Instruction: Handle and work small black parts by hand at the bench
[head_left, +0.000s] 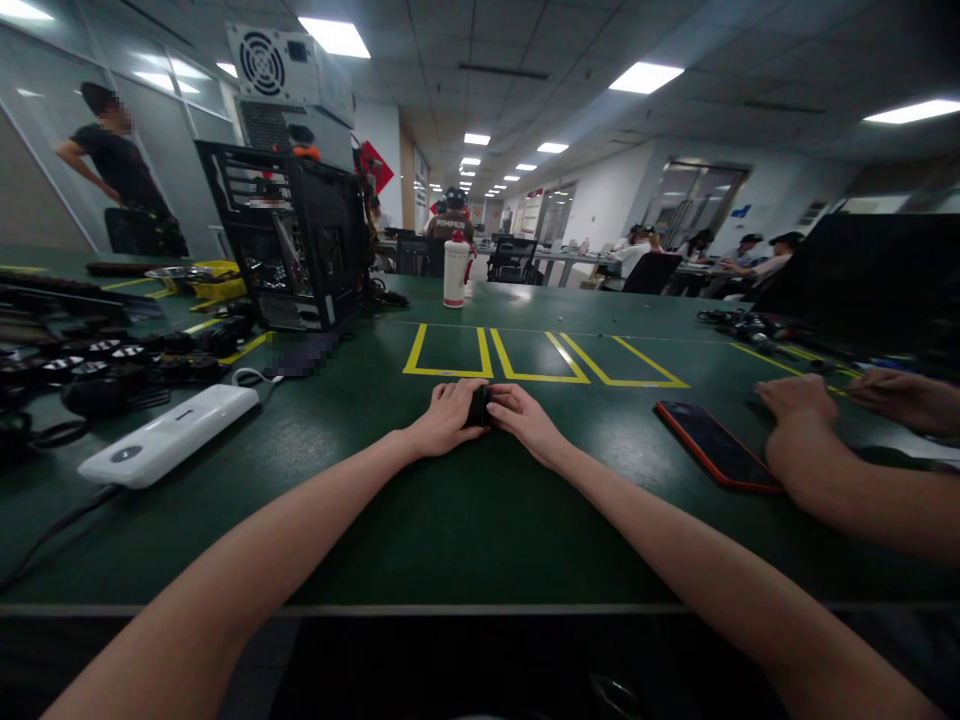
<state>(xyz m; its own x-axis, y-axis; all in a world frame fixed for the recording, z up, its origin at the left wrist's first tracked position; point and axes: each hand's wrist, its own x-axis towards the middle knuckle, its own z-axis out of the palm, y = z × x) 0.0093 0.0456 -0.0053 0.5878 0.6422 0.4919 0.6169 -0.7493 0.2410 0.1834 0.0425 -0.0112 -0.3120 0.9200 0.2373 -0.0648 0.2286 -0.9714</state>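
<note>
A small black object [479, 408] rests at the middle of the green table [465, 540], mostly covered by fingers, so its kind cannot be made out. From the left, my left hand [447, 416] is closed around it, with the thumb low and the fingers over the top. My right hand [525, 422] pinches its right side with bent fingers. Just beyond both hands lie yellow tape outlines [450, 372] on the tabletop.
On the left are a white power strip [176, 432], black parts and an open computer case [300, 235]. A white bottle [454, 275] stands farther back. To the right lie an orange-edged phone [716, 445] and another person's hands [799, 400].
</note>
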